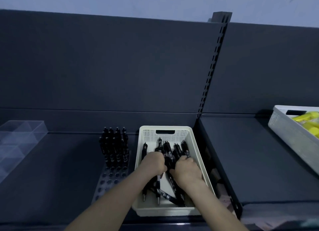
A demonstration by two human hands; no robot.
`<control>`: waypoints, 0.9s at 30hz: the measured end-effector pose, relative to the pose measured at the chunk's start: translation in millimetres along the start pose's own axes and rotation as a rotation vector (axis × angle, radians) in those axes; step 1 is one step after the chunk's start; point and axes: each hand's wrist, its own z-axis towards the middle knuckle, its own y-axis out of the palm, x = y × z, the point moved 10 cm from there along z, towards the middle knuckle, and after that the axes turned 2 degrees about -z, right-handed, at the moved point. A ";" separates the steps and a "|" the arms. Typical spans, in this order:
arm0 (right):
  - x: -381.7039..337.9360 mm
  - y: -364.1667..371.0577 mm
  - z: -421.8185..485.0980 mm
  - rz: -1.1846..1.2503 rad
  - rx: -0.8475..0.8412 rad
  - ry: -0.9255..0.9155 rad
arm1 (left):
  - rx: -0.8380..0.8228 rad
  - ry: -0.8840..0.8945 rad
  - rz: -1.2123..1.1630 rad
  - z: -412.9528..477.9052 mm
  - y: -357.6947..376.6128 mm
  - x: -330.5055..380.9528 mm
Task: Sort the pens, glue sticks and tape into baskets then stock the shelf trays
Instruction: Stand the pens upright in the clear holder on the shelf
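Observation:
A cream basket stands on the dark shelf and holds several black pens. Both of my hands are inside it. My left hand is closed around a bunch of pens near the basket's middle. My right hand is closed around more pens just beside it. To the left of the basket, a clear pen tray with round holes has several black pens standing upright in its back rows; its front holes are bare.
A clear divided acrylic tray sits at the far left of the shelf. A grey basket with yellow glue sticks rests on the adjoining shelf at the right. A slotted upright post separates the two bays.

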 end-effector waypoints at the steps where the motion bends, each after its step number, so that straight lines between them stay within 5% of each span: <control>1: 1.8 3.4 0.7 0.018 -0.037 0.010 | -0.004 -0.014 -0.018 -0.2 1.5 -0.9; 6: 2.4 7.0 -1.7 0.080 -0.076 -0.020 | 0.025 -0.038 -0.140 1.4 5.4 -4.7; 14: -1.5 -32.9 -17.4 0.240 0.234 -0.128 | 0.134 0.006 -0.597 -1.3 -12.8 -10.1; 22: 11.7 -48.7 -15.1 1.095 0.170 -0.167 | 0.307 0.272 -1.054 -24.3 -65.6 -3.9; 27: -0.1 -74.7 -22.4 1.338 0.104 -0.228 | 0.396 0.443 -1.182 -58.5 -109.5 -1.2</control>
